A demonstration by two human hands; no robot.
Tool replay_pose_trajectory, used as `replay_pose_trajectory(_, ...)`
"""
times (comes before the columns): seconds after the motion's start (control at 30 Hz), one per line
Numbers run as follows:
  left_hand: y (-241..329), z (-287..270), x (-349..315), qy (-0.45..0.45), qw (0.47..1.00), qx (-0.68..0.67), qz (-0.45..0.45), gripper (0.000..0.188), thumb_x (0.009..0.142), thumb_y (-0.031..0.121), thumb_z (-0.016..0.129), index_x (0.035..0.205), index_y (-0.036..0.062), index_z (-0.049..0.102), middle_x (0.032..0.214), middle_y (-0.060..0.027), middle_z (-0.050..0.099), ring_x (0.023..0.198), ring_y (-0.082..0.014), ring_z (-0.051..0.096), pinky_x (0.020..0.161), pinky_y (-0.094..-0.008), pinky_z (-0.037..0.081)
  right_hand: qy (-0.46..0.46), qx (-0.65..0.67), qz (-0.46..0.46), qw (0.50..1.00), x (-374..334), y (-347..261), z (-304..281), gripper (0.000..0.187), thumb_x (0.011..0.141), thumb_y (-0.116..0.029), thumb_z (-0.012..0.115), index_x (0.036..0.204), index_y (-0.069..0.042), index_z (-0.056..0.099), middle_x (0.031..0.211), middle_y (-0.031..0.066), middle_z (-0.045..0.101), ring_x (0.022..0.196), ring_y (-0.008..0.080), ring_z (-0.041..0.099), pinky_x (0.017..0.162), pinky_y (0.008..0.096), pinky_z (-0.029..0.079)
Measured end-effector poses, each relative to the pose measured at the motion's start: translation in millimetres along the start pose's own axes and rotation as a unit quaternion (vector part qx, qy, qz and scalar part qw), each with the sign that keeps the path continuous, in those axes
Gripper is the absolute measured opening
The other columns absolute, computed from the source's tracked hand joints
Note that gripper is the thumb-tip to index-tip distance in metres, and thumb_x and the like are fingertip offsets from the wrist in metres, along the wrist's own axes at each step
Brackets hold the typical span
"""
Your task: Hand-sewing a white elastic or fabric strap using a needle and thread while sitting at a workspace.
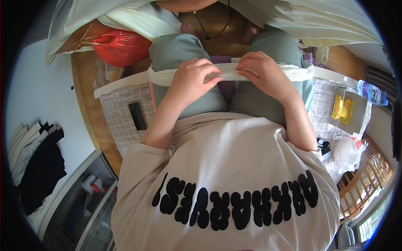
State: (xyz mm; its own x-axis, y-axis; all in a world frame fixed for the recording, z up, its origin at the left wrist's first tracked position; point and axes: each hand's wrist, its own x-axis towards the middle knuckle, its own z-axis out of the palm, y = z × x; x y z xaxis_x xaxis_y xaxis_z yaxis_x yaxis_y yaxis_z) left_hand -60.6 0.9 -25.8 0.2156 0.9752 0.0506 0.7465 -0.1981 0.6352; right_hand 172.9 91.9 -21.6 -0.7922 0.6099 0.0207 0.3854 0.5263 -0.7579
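A loop of white strands (301,72), which looks like a skein of yarn, is stretched around both my knees, over grey-green trousers. My left hand (193,79) is at the left part of its near stretch, thumb and fingers curled and closed on the strands. Opposite it, my right hand (264,74) bends its fingers and thumb onto the same strands, a short gap away. Between the hands the strands run taut and level. Whether either pinches one single strand is too fine to make out.
A dark phone (137,116) lies on the checked cover (119,106) at my left. On my right are a clear box with a gold packet (342,109), a water bottle (372,93) and a white plastic bag (349,154). A red bag (121,47) stands at the far left, near pale curtains (310,21).
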Motion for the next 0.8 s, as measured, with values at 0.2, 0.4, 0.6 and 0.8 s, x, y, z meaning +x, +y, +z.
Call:
replay_pose_trajectory(0.2, 7.7, 16.0, 2.8, 0.022, 0.999, 0.033, 0.012, 0.014, 0.077, 0.023, 0.075, 0.084, 0.013, 0.069, 0.084, 0.001, 0.064, 0.081, -0.0202, 0.061, 0.072, -0.0364, 0.048, -0.002, -0.02, -0.03, 0.999, 7.0, 0.6, 17.0, 0.009, 0.083, -0.009, 0.065, 0.089, -0.003, 0.068, 0.097, 0.0094, 0.065, 0.095, 0.0294, 0.059, 0.085, 0.0391, 0.048)
replay_pose_trajectory(0.4, 9.5, 22.3, 4.7, 0.026, 0.999, 0.041, -0.011, 0.013, 0.077, 0.023, 0.075, 0.083, 0.0133, 0.069, 0.084, 0.0009, 0.063, 0.082, -0.0205, 0.061, 0.073, -0.037, 0.047, -0.004, -0.02, -0.032, 0.999, 7.0, 1.1, 17.8, 0.008, 0.081, -0.009, 0.066, 0.087, -0.004, 0.069, 0.093, 0.0089, 0.065, 0.092, 0.0291, 0.06, 0.083, 0.0393, 0.048)
replay_pose_trajectory(0.6, 10.5, 23.3, 5.3, 0.029, 0.999, 0.037, -0.026, 0.011, 0.077, 0.022, 0.074, 0.081, 0.0129, 0.069, 0.079, 0.0003, 0.063, 0.079, -0.0211, 0.062, 0.07, -0.0374, 0.047, 0.023, -0.005, -0.028, 0.999, 7.0, -0.9, 14.8, 0.01, 0.077, -0.007, 0.069, 0.087, -0.005, 0.071, 0.091, 0.0099, 0.067, 0.087, 0.0287, 0.062, 0.078, 0.0381, 0.05)
replay_pose_trajectory(0.8, 13.1, 24.5, 5.6, 0.04, 0.998, 0.029, -0.036, 0.011, 0.077, 0.021, 0.074, 0.078, 0.0124, 0.069, 0.076, -0.0002, 0.063, 0.076, -0.0211, 0.062, 0.068, -0.0369, 0.047, 0.044, -0.004, -0.036, 0.998, 7.3, -4.5, 13.4, 0.011, 0.074, -0.005, 0.071, 0.085, -0.006, 0.073, 0.088, 0.0091, 0.068, 0.084, 0.0274, 0.063, 0.075, 0.0368, 0.051)
